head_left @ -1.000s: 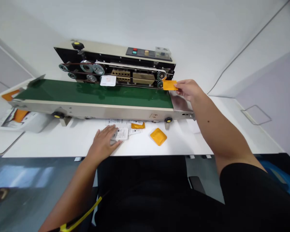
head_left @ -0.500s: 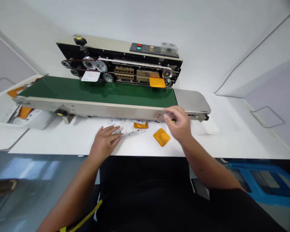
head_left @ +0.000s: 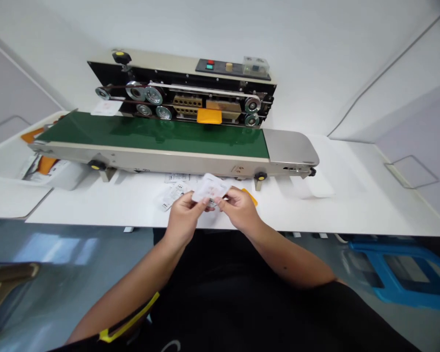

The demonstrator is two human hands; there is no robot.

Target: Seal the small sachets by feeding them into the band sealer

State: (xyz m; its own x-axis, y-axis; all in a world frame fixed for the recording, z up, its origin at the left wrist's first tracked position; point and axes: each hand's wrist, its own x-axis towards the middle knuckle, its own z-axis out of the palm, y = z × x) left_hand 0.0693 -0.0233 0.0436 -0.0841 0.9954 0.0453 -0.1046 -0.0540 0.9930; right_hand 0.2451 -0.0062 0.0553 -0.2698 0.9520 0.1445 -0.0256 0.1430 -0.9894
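My left hand (head_left: 183,215) and my right hand (head_left: 238,208) both pinch a white printed pouch (head_left: 209,188), held just above the white table (head_left: 352,205) in front of the sealing machine (head_left: 183,93). An orange pouch (head_left: 209,116) rides the green conveyor belt (head_left: 154,134) under the sealing head. Another white pouch (head_left: 106,107) sits at the belt's left end. More white pouches (head_left: 172,193) lie on the table beside my left hand. The corner of an orange pouch (head_left: 251,195) peeks out behind my right hand.
A white bin (head_left: 18,156) at the left end of the machine holds sealed orange and white pouches. A blue stool (head_left: 399,274) stands on the floor at the right. Walls close in behind and to the right of the table.
My right hand came down from the belt's feed end to the table and joined my left hand on a white pouch, which is now lifted. The orange and white pouches moved left along the belt.
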